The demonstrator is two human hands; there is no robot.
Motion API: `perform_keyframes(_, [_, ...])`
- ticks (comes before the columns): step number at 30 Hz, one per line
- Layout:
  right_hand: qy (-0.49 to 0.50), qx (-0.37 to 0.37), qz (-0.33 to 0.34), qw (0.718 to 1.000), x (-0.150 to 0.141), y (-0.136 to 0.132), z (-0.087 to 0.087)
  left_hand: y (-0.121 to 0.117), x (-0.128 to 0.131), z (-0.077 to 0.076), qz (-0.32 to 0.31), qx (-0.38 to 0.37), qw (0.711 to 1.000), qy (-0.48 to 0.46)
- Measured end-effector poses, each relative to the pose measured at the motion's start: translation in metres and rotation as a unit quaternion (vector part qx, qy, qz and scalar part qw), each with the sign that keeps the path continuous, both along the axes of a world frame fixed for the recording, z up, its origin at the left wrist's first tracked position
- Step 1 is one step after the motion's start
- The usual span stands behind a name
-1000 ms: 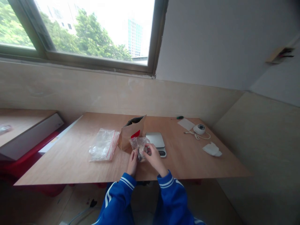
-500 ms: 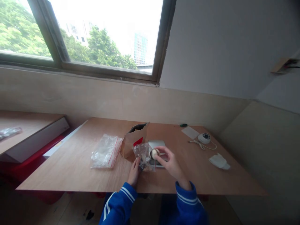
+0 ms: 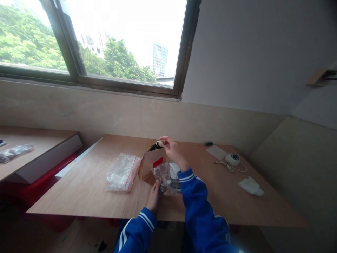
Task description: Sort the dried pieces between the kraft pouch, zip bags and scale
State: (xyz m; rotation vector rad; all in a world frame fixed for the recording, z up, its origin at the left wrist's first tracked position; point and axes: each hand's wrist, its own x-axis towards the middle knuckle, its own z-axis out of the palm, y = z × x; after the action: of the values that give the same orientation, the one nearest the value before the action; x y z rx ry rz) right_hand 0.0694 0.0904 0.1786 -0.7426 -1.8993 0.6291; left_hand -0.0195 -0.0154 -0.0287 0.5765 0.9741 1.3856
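My right hand [image 3: 170, 148] pinches a small round whitish object [image 3: 160, 143] at the open top of a brown paper bag [image 3: 150, 162]. The bag stands upright with a dark inside. My left hand [image 3: 154, 193] is closed on the lower left side of a clear plastic bag [image 3: 168, 179], whose small contents I cannot make out. A red patch [image 3: 158, 162] shows at its upper edge. Behind the plastic bag, a flat silver-grey device [image 3: 174, 170] lies on the table, partly covered by my right sleeve.
On the wooden table [image 3: 89, 182], an empty-looking zip bag [image 3: 122, 173] lies left of the paper bag. Rightward are a white dome camera [image 3: 233, 159] with its cable, a white card [image 3: 216, 152], a dark green item [image 3: 209, 143] and a crumpled white wrapper [image 3: 251, 186]. A wall rises behind.
My right hand has moved up and left, carrying the round object from above the silver device to the paper bag's mouth. My left hand stays on the plastic bag. The view has shifted slightly.
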Motion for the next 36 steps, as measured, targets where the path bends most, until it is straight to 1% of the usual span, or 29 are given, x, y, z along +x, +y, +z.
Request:
perform_keyframes(3, [-0.054,0.032,0.004,0.998,0.004,-0.005,-0.003,0.000,0.001,0.002,0.008,-0.023,1.000,-0.011])
perform_keyframes(6, [-0.112,0.082,-0.029,0.990,0.007,-0.008,-0.009,0.001,0.002,0.002,0.008,-0.030,0.999,-0.014])
perform_keyframes(8, [-0.145,0.089,-0.049,0.984,0.008,-0.008,-0.016,0.002,0.001,0.000,0.009,-0.022,1.000,-0.008])
perform_keyframes(10, [-0.160,0.079,-0.061,0.982,0.008,-0.006,-0.023,0.002,0.000,-0.002,0.013,-0.016,1.000,0.002])
perform_keyframes(13, [-0.160,0.070,-0.087,0.981,0.008,-0.005,-0.029,0.000,-0.001,-0.001,0.013,-0.015,1.000,0.017])
perform_keyframes(16, [-0.129,0.066,-0.110,0.983,0.012,-0.010,-0.024,-0.001,-0.001,0.002,0.005,0.009,1.000,0.028])
perform_keyframes(18, [-0.077,0.055,-0.123,0.988,0.019,-0.020,-0.019,-0.001,0.000,0.004,0.004,0.025,0.999,0.022])
perform_keyframes(20, [-0.004,0.018,-0.133,0.991,0.032,-0.035,-0.020,-0.001,0.000,0.004,0.000,0.029,1.000,0.004])
perform_keyframes(22, [0.066,-0.062,-0.126,0.988,0.048,-0.053,-0.030,-0.001,0.001,0.005,-0.009,0.033,0.999,-0.005])
perform_keyframes(23, [0.091,-0.118,-0.113,0.982,0.055,-0.062,-0.039,-0.001,0.001,0.005,-0.012,0.036,0.999,-0.004])
perform_keyframes(25, [0.106,-0.220,-0.070,0.967,0.067,-0.077,-0.060,-0.002,0.001,0.007,-0.014,0.042,0.999,0.004])
perform_keyframes(27, [0.094,-0.284,-0.036,0.954,0.071,-0.087,-0.081,-0.003,0.001,0.008,-0.012,0.042,0.999,0.013])
perform_keyframes(29, [0.080,-0.302,-0.040,0.949,0.069,-0.092,-0.097,-0.004,0.001,0.010,-0.013,0.045,0.999,0.022])
perform_keyframes(31, [0.064,-0.291,-0.069,0.952,0.063,-0.094,-0.106,-0.005,0.001,0.011,-0.016,0.055,0.998,0.031])
perform_keyframes(33, [0.037,-0.282,-0.088,0.955,0.054,-0.094,-0.109,-0.005,0.001,0.012,-0.016,0.067,0.997,0.039])
perform_keyframes(36, [0.005,-0.275,-0.081,0.958,0.044,-0.093,-0.111,-0.006,0.001,0.014,-0.019,0.082,0.995,0.054])
